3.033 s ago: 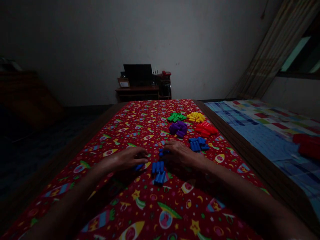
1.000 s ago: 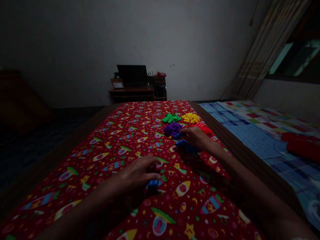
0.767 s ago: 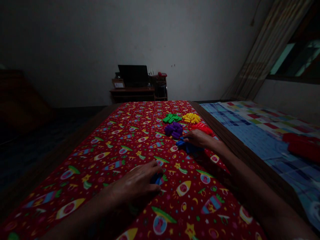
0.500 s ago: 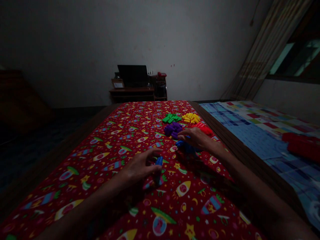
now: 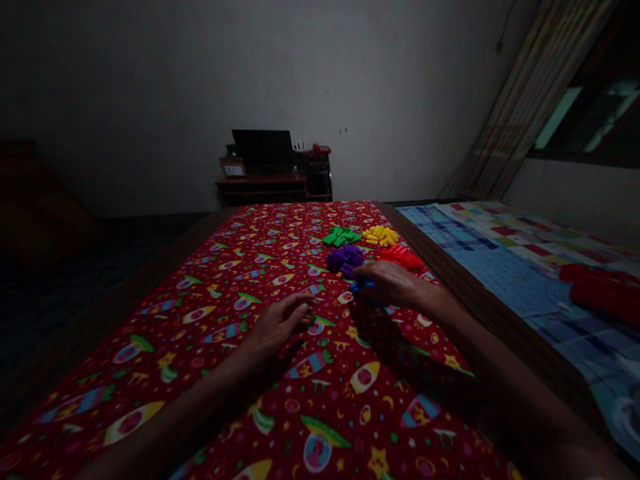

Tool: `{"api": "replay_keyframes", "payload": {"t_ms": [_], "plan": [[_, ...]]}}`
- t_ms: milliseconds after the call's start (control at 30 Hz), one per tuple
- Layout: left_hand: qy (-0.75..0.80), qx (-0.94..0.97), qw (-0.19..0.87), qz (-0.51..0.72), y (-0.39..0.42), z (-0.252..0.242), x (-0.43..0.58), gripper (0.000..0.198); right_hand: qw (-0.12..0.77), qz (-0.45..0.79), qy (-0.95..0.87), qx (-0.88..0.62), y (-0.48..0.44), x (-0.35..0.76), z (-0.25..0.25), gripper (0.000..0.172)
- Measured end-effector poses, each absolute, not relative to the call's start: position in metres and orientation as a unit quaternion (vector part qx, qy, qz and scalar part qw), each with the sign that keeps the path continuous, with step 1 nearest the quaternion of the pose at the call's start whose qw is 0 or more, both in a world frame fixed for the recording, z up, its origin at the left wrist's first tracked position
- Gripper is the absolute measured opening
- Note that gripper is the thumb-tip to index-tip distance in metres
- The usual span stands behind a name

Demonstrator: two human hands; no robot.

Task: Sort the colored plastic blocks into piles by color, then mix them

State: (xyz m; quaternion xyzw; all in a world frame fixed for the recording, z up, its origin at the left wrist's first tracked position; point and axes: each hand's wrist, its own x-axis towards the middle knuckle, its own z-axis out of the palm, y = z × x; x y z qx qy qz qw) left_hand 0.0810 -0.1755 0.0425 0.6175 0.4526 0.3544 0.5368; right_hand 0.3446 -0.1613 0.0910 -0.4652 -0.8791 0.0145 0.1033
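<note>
My left hand (image 5: 277, 325) lies on the red rocket-print cloth (image 5: 240, 287) with its fingers stretched out toward the right; I see nothing in it. My right hand (image 5: 395, 283) rests further away, fingers curled down over a small pile of blue plastic pieces (image 5: 361, 287), which it mostly covers. Just beyond it lie sorted piles: purple pieces (image 5: 344, 259), red pieces (image 5: 400, 257), green pieces (image 5: 341, 236) and yellow pieces (image 5: 381, 235). The room is dim and small detail is hard to make out.
A wooden edge (image 5: 450, 267) runs along the cloth's right side, with a checked blue sheet (image 5: 500, 247) and red objects (image 5: 600, 293) beyond. A low desk with a dark laptop (image 5: 265, 167) stands at the far wall. A curtain (image 5: 530, 100) hangs at the right.
My left hand moved forward and the blue piece seen at its fingertips half a second ago no longer shows. My right hand stayed on the blue pile, shifting slightly.
</note>
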Motion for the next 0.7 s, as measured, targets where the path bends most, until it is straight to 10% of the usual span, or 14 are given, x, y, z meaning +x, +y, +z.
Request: {"api": "replay_keyframes", "payload": {"t_ms": [233, 700], "plan": [[0.476, 0.665, 0.44, 0.37, -0.159, 0.032, 0.068, 0.048, -0.023, 0.015, -0.818, -0.575, -0.151, 0.375, 0.101, 0.026], [0.639, 0.575, 0.258, 0.441, -0.1, 0.023, -0.02, 0.027, 0.397, -0.028, -0.758, -0.516, -0.15, 0.381, 0.115, 0.038]]}}
